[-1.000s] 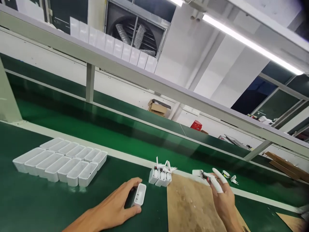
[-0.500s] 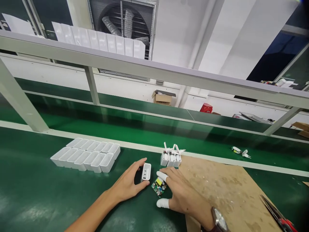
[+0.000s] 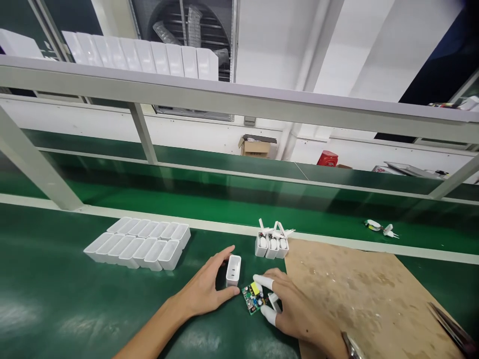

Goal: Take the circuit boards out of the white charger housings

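My left hand [image 3: 209, 284] curves round a small white plastic charger case [image 3: 233, 269], its thumb at the near end and its fingers along the far left side. The case stands with its open top up, and slots show inside. Just right of it, my right hand [image 3: 290, 301] pinches a circuit board [image 3: 253, 297] between thumb and forefinger, both capped with white finger cots. The board carries a yellow part and several small components. A white plastic piece [image 3: 274, 301] shows between the right fingers, partly hidden.
White cases in two rows [image 3: 136, 244] stand to the left. Three filled cases [image 3: 272, 245] with white parts sticking out stand behind my right hand. A brown board [image 3: 348, 289] lies right, with tweezers [image 3: 449, 324] on it. A loose assembly [image 3: 381, 228] rests on the green belt beyond the ledge.
My right thumb and forefinger have closed from a wide spread onto the circuit board, which is now turned and slightly tilted. My left hand stays at the case. The view has shifted a little.
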Demonstrator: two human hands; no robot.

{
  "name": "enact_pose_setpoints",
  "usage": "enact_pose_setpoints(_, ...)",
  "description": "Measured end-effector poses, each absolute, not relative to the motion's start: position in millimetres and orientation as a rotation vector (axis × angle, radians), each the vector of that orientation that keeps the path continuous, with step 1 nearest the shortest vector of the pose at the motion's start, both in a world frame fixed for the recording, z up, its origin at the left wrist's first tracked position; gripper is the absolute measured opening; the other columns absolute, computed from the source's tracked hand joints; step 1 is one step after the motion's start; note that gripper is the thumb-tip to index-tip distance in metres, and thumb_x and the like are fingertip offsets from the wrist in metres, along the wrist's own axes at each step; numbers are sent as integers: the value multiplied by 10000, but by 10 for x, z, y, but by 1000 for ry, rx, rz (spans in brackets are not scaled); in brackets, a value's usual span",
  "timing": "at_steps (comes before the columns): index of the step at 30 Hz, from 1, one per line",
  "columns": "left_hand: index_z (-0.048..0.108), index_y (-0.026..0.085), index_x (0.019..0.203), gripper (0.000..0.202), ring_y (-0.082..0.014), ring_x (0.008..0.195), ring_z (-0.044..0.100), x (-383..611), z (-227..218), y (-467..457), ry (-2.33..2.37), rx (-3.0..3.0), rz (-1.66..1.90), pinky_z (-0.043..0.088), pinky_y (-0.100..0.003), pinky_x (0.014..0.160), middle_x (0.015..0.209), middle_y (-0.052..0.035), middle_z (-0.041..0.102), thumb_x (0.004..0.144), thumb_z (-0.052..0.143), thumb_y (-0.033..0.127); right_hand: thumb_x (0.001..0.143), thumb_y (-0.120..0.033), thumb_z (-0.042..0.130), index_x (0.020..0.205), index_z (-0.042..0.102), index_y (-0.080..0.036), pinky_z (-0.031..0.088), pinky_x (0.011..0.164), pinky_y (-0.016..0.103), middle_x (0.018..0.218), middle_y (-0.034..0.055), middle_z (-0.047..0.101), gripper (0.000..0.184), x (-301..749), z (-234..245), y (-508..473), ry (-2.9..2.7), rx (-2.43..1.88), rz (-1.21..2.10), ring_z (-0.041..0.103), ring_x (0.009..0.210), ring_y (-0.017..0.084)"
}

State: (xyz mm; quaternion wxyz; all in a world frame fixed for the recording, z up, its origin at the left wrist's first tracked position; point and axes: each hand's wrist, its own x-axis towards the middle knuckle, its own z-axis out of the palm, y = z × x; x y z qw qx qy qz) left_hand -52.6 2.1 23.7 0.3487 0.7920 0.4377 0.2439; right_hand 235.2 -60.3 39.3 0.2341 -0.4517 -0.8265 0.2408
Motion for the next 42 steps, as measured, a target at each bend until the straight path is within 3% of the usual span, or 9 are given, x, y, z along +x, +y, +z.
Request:
enact_pose_setpoints(2, 269, 353, 1642, 897, -296, 1386, 588, -521, 234, 28, 1145, 2061, 633, 470, -514, 1193, 1515, -76, 596, 896, 762, 286, 850, -80, 627, 1452, 552, -222, 585, 1076, 443, 1326, 115, 650, 624, 2357, 334, -595, -2197, -1196, 604, 651, 1241, 252)
enact_pose_setpoints(7, 212, 401, 1643, 893, -289, 1374, 595, -470, 236, 15, 1091, 2154, 743, 475, -530, 1183, 1504, -53, 613, 930, 716, 213, 988, -146, 521, 1507, 454, -283, 662, 855, 270, 1433, 126, 551, 540, 2303, 383, -637, -1965, -1135, 497, 688, 1165, 200)
enact_pose_setpoints(12, 165, 402, 1655, 908, -291, 1339, 589, -383, 266, -33, 957, 2320, 863, 518, -514, 1124, 1491, -69, 619, 953, 678, 140, 998, -144, 528, 1532, 422, -224, 630, 1011, 350, 1406, 159, 601, 550, 2167, 405, -694, -2043, -1115, 96, 684, 1239, 248)
enact_pose_setpoints(19, 141, 369, 1668, 965, -304, 1400, 490, -361, 258, -24, 943, 2364, 852, 489, -542, 1149, 1521, -81, 593, 915, 623, 7, 1021, -151, 495, 1628, 288, -153, 623, 1039, 385, 1471, 197, 598, 641, 2101, 255, -696, -2125, -1206, -136, 671, 1303, 286)
enact_pose_setpoints(24, 129, 389, 1665, 1001, -301, 1411, 467, -347, 253, -39, 931, 2347, 819, 471, -556, 1164, 1531, -67, 584, 894, 607, -34, 996, -114, 446, 1654, 221, -102, 627, 1031, 392, 1485, 228, 586, 696, 2074, 299, -735, -2164, -1219, -164, 679, 1289, 308)
enact_pose_setpoints(28, 131, 406, 1663, 1000, -300, 1406, 471, -322, 251, -41, 931, 2340, 795, 463, -553, 1178, 1517, -59, 591, 897, 604, -30, 965, -94, 461, 1689, 78, -130, 634, 1024, 438, 1489, 229, 586, 820, 2076, 328, -749, -2204, -1265, -116, 681, 1282, 344)
enact_pose_setpoints(33, 144, 404, 1667, 988, -303, 1410, 484, -310, 231, -32, 925, 2355, 809, 476, -528, 1180, 1495, -59, 609, 906, 622, -7, 970, -85, 426, 1692, -3, -154, 637, 1017, 463, 1493, 230, 577, 842, 2072, 365, -733, -2236, -1298, -40, 673, 1288, 354)
enact_pose_setpoints(42, 141, 412, 1659, 986, -298, 1414, 497, -281, 250, -24, 931, 2313, 815, 478, -538, 1180, 1498, -62, 609, 916, 657, 20, 993, -109, 440, 1700, 18, -237, 607, 1070, 481, 1581, 178, 491, 834, 2080, 332, -758, -2178, -1385, 174, 622, 1354, 326)
